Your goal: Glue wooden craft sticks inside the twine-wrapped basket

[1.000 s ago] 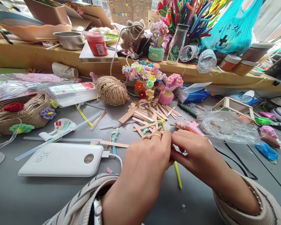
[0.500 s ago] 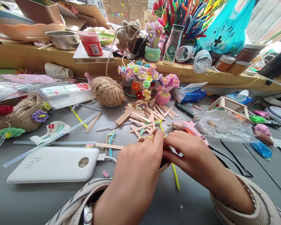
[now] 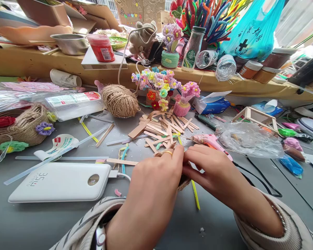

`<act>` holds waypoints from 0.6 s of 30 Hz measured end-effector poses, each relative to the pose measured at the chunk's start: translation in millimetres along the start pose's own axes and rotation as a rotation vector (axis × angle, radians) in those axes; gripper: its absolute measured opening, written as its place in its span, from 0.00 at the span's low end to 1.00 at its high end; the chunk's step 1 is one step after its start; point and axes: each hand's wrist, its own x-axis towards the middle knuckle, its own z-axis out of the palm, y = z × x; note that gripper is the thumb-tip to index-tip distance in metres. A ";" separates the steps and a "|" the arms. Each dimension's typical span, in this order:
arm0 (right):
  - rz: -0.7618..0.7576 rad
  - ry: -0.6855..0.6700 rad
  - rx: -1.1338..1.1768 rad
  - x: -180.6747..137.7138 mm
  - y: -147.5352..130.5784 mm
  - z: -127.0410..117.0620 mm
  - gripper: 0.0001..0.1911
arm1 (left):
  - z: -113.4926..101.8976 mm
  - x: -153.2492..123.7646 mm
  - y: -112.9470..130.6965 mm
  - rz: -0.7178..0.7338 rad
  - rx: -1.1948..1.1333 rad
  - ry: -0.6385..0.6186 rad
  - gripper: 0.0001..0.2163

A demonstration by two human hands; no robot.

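My left hand [image 3: 153,187], with a ring on one finger, is closed round a small brown piece wrapped in twine [image 3: 184,184]. Most of that piece is hidden behind my fingers. From the other side, my right hand [image 3: 211,170] pinches at the same piece, its fingertips meeting those of my left hand. A yellow-green pipe cleaner [image 3: 195,196] lies on the table under my hands. Just beyond them are a heap of wooden craft sticks [image 3: 159,126] and a pink glue gun [image 3: 211,140].
On the left lies a white power bank [image 3: 59,184] with a cable plugged in. A ball of twine [image 3: 120,100] and pots of pipe-cleaner flowers [image 3: 182,106] stand farther back. Crumpled clear plastic [image 3: 250,139] and a black cord [image 3: 263,184] are at the right.
My hands have barely moved and keep the same grip on the twine-wrapped piece. Nothing else on the table has visibly shifted.
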 end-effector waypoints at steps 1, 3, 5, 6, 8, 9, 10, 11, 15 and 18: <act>0.000 -0.002 0.001 0.0 0.2 0.1 0.05 | 0.0 0.0 0.1 0.007 -0.008 0.005 0.12; 0.000 0.002 0.002 -0.1 0.4 0.2 0.06 | -0.1 0.1 0.2 0.017 -0.014 0.016 0.09; -0.001 0.006 -0.002 -0.4 0.2 -0.1 0.07 | -0.3 -0.2 0.0 0.028 -0.014 0.039 0.08; -0.001 0.005 -0.005 -0.5 0.0 -0.3 0.07 | -0.4 -0.5 -0.2 0.034 -0.016 0.049 0.08; 0.001 0.002 -0.012 -0.5 -0.5 -0.9 0.07 | -0.6 -1.3 -0.9 0.048 -0.028 0.057 0.09; 0.002 0.000 -0.013 -0.4 -0.7 -1.3 0.07 | -0.7 -1.8 -1.4 0.053 -0.036 0.056 0.09; 0.004 -0.002 -0.013 -0.3 -0.9 -1.6 0.07 | -0.7 -2.3 -1.7 0.054 -0.042 0.055 0.10; 0.005 -0.003 -0.011 -0.2 -1.0 -1.9 0.07 | -0.7 -2.7 -2.0 0.053 -0.047 0.053 0.10; 0.010 -0.020 0.004 0.6 -0.8 -2.7 0.06 | -0.1 -3.5 -2.2 0.041 -0.055 0.058 0.10; 0.017 -0.038 0.018 0.8 -0.4 -3.5 0.06 | 0.3 -3.6 -1.6 0.031 -0.051 0.061 0.11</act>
